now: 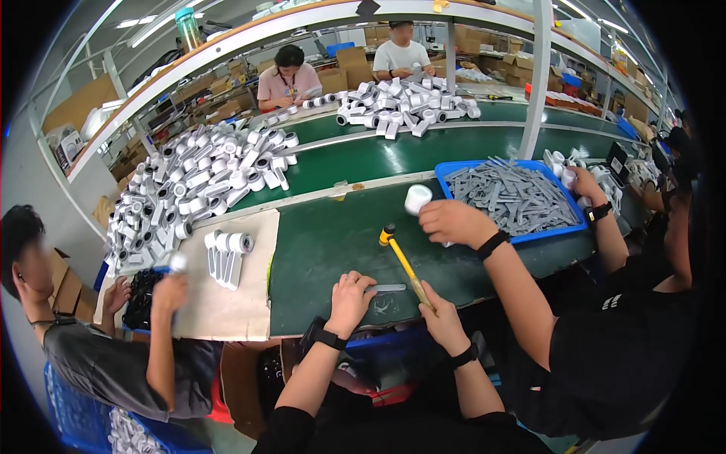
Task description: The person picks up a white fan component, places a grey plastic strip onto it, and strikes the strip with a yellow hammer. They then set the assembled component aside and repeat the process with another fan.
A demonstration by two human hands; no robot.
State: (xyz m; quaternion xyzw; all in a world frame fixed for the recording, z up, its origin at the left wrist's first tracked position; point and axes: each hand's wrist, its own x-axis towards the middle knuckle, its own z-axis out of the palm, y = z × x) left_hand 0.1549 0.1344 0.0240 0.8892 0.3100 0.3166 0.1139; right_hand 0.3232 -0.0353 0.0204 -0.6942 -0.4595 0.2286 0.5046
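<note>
A: Logged, lower centre of frame: small mallet (404, 262), yellow handle, black-and-yellow head, lying slantwise on the green work mat (318, 257), head toward upper left, handle end toward lower right. Just left of the handle, a flat grey strip (389, 288), lying level on the mat.

B: Surroundings?

A: Right of centre, blue tray (454, 168) heaped with grey strips. Above the mallet head, a neighbour's hand (454, 222) with a white cylindrical part (417, 199), forearm crossing the mat's right side. Left of centre, beige sheet (227, 303) with a short row of white-and-grey handles (227, 253). Upper left, big pile of the same white parts (193, 178) on the green conveyor belt (393, 155); second pile (401, 102) at upper centre, two seated people behind it. Lower left, another worker's raised hand (171, 291) with a small white piece.

B: Hands?

A: Left hand (349, 299), palm down, fingers curled, tips pressing the strip's left end; black wristband at the wrist. Right hand (441, 318) wrapped closed round the handle's lower end, thumb side up, black wristband too. Both forearms rising from the lower edge, converging toward the mat's front edge. Mallet head down on the mat, apart from the strip.
</note>
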